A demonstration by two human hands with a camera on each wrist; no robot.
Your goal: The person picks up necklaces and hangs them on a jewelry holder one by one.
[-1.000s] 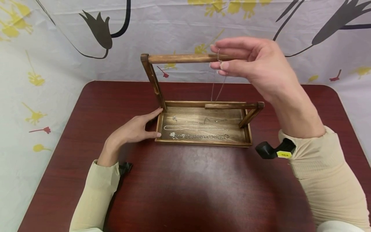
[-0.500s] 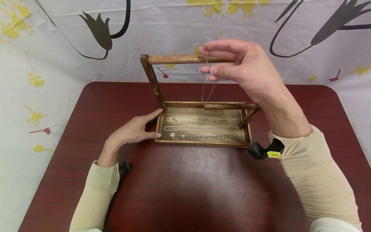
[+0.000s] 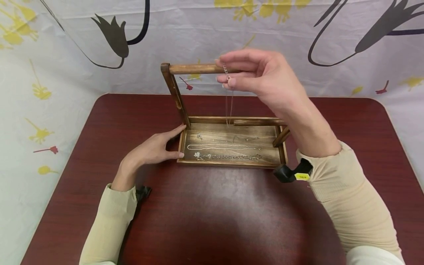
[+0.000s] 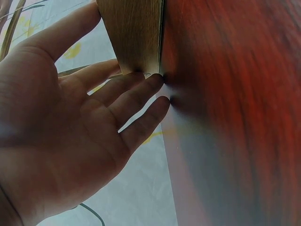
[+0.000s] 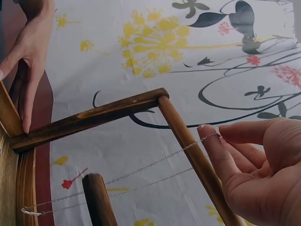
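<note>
My right hand (image 3: 271,81) pinches the end of a fine silver necklace (image 5: 146,165) between thumb and finger, beside the upper bar (image 3: 195,69) of a brown wooden stand. The necklace hangs in a long loop toward the tray. In the right wrist view, one strand crosses in front of the bar; the other disappears at its edge. With fingers extended, my left hand (image 3: 150,149) touches the left end of the stand's tray (image 3: 232,165); the thumb is at the near corner. In the left wrist view its fingers lie against the wooden end wall (image 4: 136,33).
Several silver necklaces lie in the tray, among them a bulky chain (image 3: 232,157) and a thin one (image 3: 218,148). A lower bar (image 3: 255,122) juts from the right post. The stand is on a dark red table (image 3: 212,206), with a patterned cloth (image 3: 198,22) behind.
My right hand has moved left and slightly down along the upper bar, carrying the necklace, whose loop now hangs lower toward the tray. My left hand has stayed at the tray's end.
</note>
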